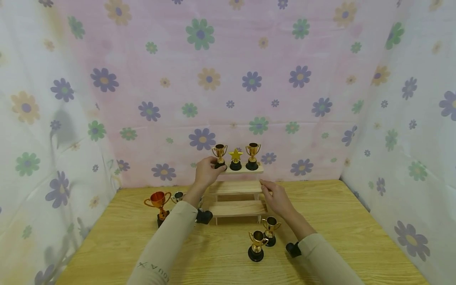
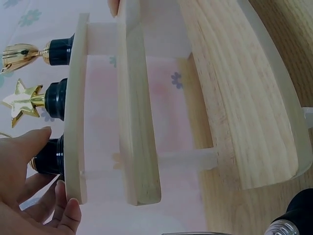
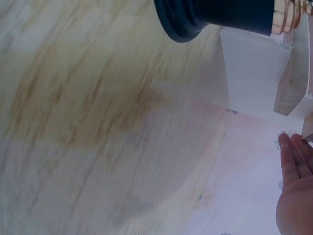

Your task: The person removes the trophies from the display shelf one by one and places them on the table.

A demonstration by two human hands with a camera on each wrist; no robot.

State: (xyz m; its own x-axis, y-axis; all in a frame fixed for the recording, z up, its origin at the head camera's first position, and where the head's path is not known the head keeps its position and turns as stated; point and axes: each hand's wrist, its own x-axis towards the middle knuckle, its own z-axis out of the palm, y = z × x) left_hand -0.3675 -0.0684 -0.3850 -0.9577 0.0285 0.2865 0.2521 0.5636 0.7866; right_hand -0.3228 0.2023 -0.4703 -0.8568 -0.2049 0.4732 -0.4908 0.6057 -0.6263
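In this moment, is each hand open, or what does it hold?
Left hand: holding the leftmost gold trophy on the top step.
Right hand: open, touching the middle step.

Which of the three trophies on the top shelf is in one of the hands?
The cup at the row's left end: the left hand grips it. The middle star and the cup at the right end stand untouched.

dark lettering (image 1: pixel 154 268) on the left sleeve (image 1: pixel 169 236), an X (image 1: pixel 142 264) legible, remaining letters unclear
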